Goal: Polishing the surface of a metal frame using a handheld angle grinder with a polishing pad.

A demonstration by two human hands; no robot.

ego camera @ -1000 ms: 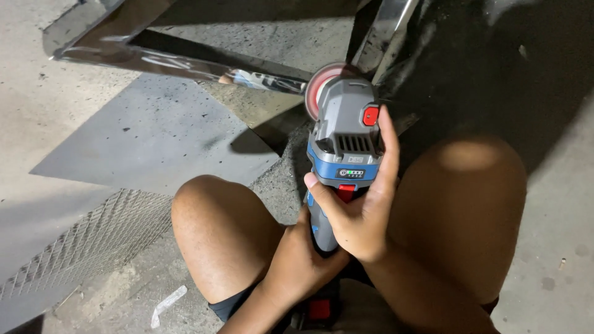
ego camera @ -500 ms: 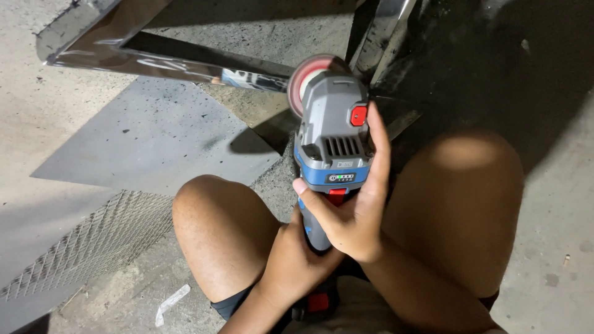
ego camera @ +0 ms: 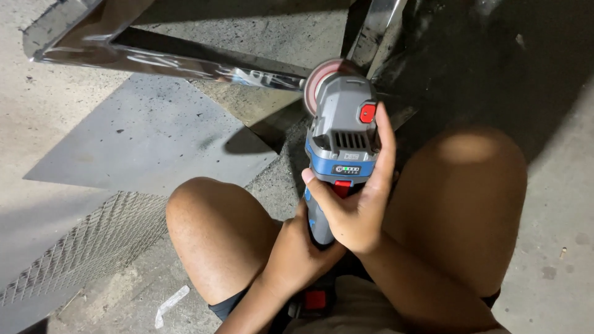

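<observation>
**Grinder held with two hands at the steel frame**

Compared with the earlier pictures, the grey and blue cordless angle grinder (ego camera: 342, 139) now sits a little more to the right in the view, and its reddish round disc (ego camera: 317, 83) shows more of its face. The disc is touching, or almost touching, the shiny steel bar (ego camera: 185, 65) where this bar meets another bar in the far middle of the scene; I cannot tell which.

The right hand (ego camera: 359, 204) is closed around the body of the grinder, with the fingers reaching up beside the red button (ego camera: 367, 113). The left hand (ego camera: 300, 253) is closed around the lower handle, near the person, between the two bare knees.

I judge the grinder to be stiff and rather heavy, with hard plastic that could slip in a wet palm. The handle and the body behind the vents are the good places to hold it, well apart from the disc.

A grey flat metal sheet (ego camera: 142, 142) and a piece of wire mesh (ego camera: 80, 253) lie on the concrete floor (ego camera: 557, 247) at the left.
</observation>
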